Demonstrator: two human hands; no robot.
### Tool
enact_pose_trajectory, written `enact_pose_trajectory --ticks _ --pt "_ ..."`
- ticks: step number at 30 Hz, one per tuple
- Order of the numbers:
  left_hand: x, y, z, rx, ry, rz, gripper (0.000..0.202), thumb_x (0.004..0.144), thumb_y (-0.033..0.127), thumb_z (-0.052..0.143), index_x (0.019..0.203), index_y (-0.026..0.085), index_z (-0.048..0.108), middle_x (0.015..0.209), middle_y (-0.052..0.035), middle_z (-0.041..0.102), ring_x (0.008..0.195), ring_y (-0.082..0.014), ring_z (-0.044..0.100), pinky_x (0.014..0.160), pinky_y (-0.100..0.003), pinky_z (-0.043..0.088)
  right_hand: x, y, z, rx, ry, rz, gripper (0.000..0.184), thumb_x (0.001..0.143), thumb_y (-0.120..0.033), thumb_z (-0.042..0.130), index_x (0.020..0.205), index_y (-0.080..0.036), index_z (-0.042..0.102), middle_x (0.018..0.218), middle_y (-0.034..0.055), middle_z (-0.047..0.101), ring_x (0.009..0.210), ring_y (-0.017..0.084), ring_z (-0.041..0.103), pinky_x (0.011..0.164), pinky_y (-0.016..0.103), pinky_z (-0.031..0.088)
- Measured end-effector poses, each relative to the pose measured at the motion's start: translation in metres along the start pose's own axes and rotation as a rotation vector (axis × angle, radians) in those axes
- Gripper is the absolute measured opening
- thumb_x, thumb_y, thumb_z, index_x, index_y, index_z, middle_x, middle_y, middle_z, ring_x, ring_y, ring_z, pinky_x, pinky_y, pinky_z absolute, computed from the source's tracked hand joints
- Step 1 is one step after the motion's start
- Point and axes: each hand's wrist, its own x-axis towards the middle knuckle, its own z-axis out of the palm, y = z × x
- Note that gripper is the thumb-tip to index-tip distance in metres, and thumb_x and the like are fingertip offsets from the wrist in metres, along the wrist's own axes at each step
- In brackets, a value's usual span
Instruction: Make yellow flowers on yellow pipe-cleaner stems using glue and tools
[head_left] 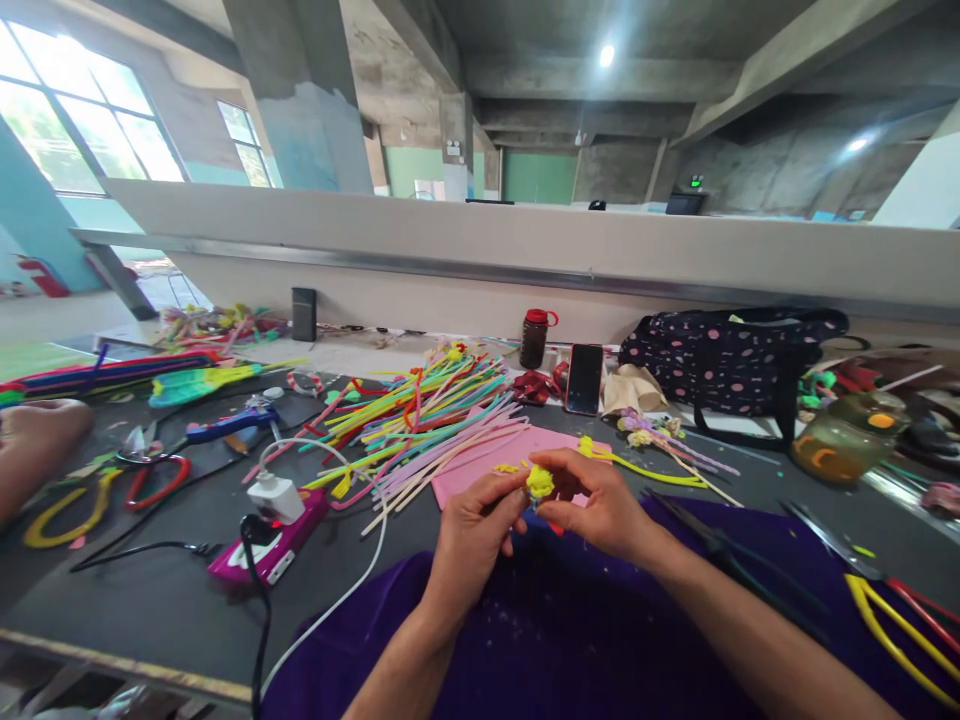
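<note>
In the head view, a small fuzzy yellow piece [538,482], apparently shaped from pipe cleaner, is held up over the dark purple cloth [525,620]. My left hand [476,525] pinches it from the left near its base, thumb and forefinger closed. From the right, my right hand [600,500] curls its fingers and thumb around its side. Bits of blue and red show just below the piece, partly hidden by my fingers. Behind my hands lies a pink sheet [465,485] with small yellow scraps [506,468] on it.
Bundled coloured pipe cleaners [427,410] spread behind. At left are a magenta power strip [274,545] with cables, a blue-handled glue gun [232,425], scissors [157,480] and another person's hand [45,440]. A phone [583,380], bottle [534,340], bag [720,365], jug [851,440] and yellow-handled scissors [889,625] lie around.
</note>
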Motion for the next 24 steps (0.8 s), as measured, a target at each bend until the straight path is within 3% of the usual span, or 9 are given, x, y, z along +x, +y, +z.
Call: enact_pose_trajectory --ticks 5,9,16,24 --pt "0.001 -0.0016 -0.0003 -0.075 -0.017 -0.061 0.026 0.068 0.029 0.064 0.091 0.016 0.069 0.058 0.0005 0.057 0.041 -0.0049 0.045 0.036 -0.015 0.033 0.0004 0.0001 -0.0018 -0.01 0.024 -0.05 0.034 0.072 -0.022 0.063 0.105 -0.019 0.055 0.085 0.0016 0.059 0.064 0.011 0.056 0.057 0.023 0.046" --pt "0.0025 -0.0058 -0.0024 -0.119 -0.04 -0.092 0.025 0.069 0.028 0.064 0.09 0.016 0.068 0.056 0.0008 0.057 0.042 -0.005 0.046 0.036 -0.015 0.033 -0.0002 -0.0022 -0.0032 0.009 0.003 -0.029 0.037 0.073 -0.024 0.063 0.108 -0.018 0.052 0.083 0.0013 0.06 0.061 0.01 0.056 0.055 0.022 0.045" --pt "0.0017 -0.0061 -0.0015 -0.096 -0.024 -0.073 0.027 0.069 0.028 0.064 0.093 0.017 0.068 0.057 0.0013 0.056 0.041 -0.0039 0.045 0.036 -0.014 0.032 0.0012 -0.0062 -0.0038 -0.02 0.018 -0.068 0.023 0.074 -0.025 0.061 0.096 -0.018 0.058 0.081 0.0013 0.058 0.062 0.01 0.054 0.055 0.022 0.044" --pt "0.002 -0.0049 -0.0006 -0.102 -0.04 -0.052 0.025 0.07 0.028 0.064 0.092 0.017 0.068 0.058 0.0011 0.056 0.04 -0.0032 0.044 0.035 -0.014 0.03 0.0016 -0.0043 -0.003 -0.062 0.028 -0.072 0.023 0.074 -0.023 0.062 0.095 -0.017 0.059 0.078 0.0009 0.058 0.06 0.01 0.053 0.054 0.021 0.043"
